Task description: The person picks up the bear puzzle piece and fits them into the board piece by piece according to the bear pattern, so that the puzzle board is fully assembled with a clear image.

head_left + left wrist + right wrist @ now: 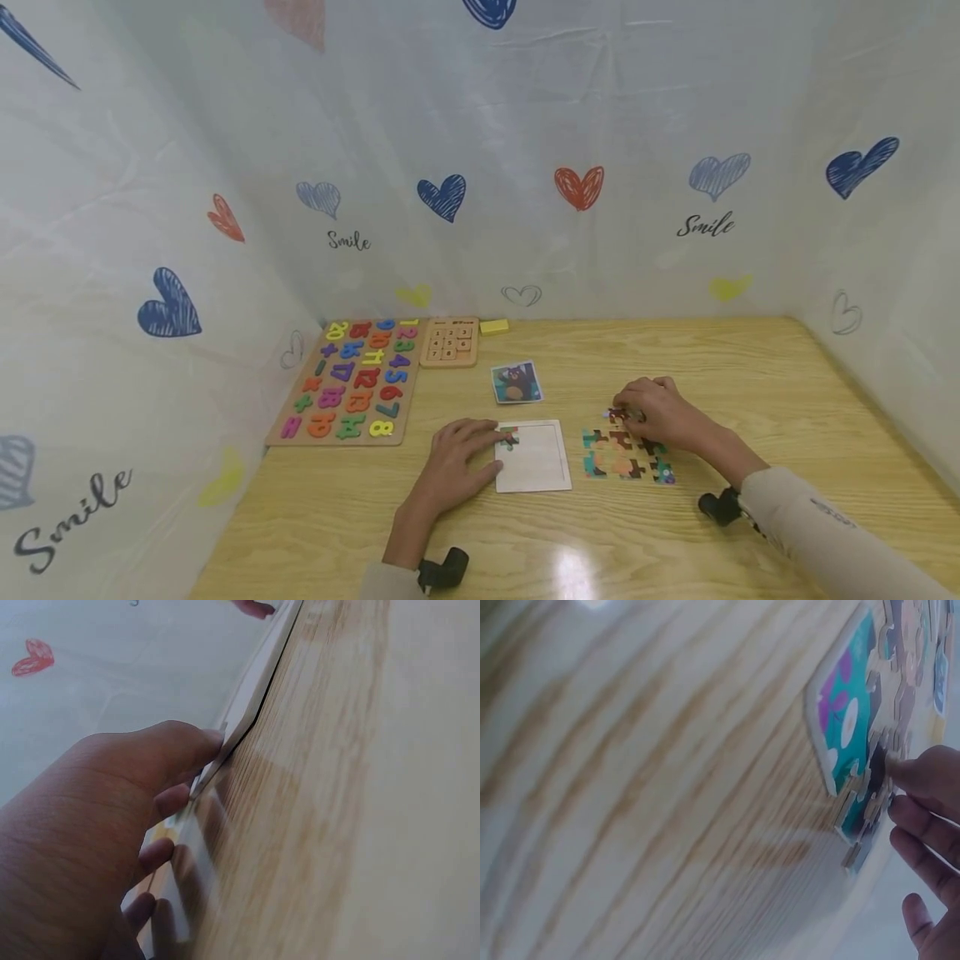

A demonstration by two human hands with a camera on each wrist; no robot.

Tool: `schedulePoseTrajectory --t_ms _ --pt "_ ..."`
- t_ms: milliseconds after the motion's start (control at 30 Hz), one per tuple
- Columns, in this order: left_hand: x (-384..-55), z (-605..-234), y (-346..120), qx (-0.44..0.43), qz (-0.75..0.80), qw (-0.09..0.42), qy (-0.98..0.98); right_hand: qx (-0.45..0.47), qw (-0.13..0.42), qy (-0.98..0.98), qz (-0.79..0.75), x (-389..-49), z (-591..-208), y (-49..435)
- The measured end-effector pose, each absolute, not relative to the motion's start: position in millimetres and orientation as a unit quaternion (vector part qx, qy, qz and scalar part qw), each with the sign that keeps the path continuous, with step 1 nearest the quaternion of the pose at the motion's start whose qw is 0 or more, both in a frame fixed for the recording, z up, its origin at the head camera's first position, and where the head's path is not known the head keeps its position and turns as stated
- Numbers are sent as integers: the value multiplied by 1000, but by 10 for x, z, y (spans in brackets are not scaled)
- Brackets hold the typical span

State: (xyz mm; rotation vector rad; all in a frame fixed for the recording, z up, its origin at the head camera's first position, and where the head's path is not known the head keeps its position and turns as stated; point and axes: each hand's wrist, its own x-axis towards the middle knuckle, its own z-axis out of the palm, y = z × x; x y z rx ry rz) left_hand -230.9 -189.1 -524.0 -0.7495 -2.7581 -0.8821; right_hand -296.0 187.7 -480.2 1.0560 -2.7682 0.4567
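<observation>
My left hand [453,467] rests at the left edge of a white puzzle board [536,467], fingers extended. Its index fingertip reaches a jigsaw piece [508,438] in the board's upper left corner; the thumb [191,746] touches the board's side. To the right of the board lie several loose jigsaw pieces [600,465], brown, teal and peach. My right hand [663,412] is over the far side of this group, thumb and index finger pinching a brown piece [617,415], partly hidden by the fingers. A teal piece with purple petals [847,709] lies near that hand.
A picture card of a brown animal [517,382] lies behind the board. Farther left are a board of colored numbers [348,379], a wooden number-tile puzzle [450,342] and a yellow block [494,326]. A white curtain with hearts [630,258] borders the wooden table [675,546].
</observation>
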Motion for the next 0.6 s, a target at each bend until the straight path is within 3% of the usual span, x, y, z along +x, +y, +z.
schedulePoseTrajectory --t_ms 600 --pt "-2317 -5258 -1888 -257 -282 87 -920 368 135 -913 114 -3014 -4798 1800"
